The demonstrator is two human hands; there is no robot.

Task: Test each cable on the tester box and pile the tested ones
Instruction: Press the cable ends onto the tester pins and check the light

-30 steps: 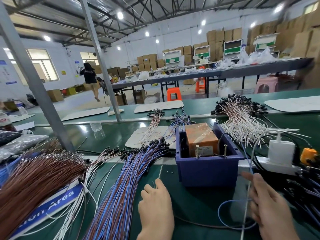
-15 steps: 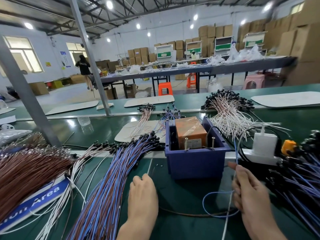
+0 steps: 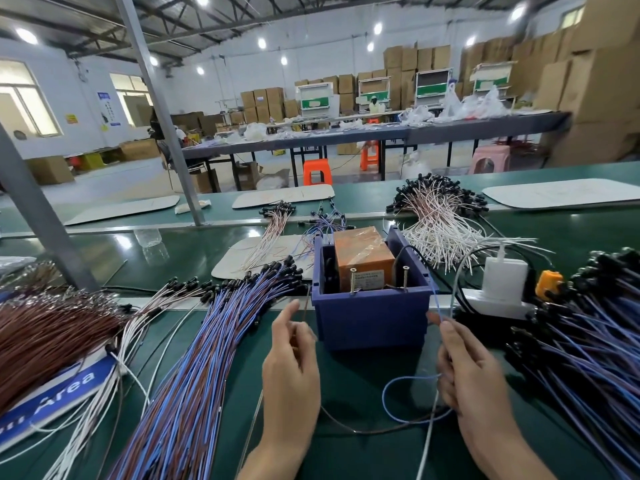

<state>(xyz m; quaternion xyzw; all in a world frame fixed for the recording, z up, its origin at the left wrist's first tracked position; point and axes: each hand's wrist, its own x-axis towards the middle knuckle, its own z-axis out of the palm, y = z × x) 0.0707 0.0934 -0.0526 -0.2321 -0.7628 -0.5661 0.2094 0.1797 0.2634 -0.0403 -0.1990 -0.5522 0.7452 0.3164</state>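
The tester box (image 3: pixel 372 320) is a blue bin holding an orange unit (image 3: pixel 363 258), with two metal pins (image 3: pixel 353 280) standing at its front edge. My left hand (image 3: pixel 291 372) is raised just left of the bin and pinches the thin brown end of a cable (image 3: pixel 306 306). My right hand (image 3: pixel 467 368) is at the bin's right front corner and grips the same cable's blue wire (image 3: pixel 437 303) and white wire (image 3: pixel 456 282), which rise past the bin's right wall. A blue loop (image 3: pixel 388 403) hangs below that hand.
A thick bundle of blue-brown cables (image 3: pixel 207 358) lies left of my hands and another pile (image 3: pixel 588 341) lies to the right. Brown wires (image 3: pixel 41 334) fill the far left. White cables (image 3: pixel 440 233) lie behind the bin. A power strip with a white charger (image 3: pixel 502 282) sits on its right.
My left hand has lifted off the table and moved up toward the bin's left front corner with the brown wire end. My right hand keeps its grip near the right corner.
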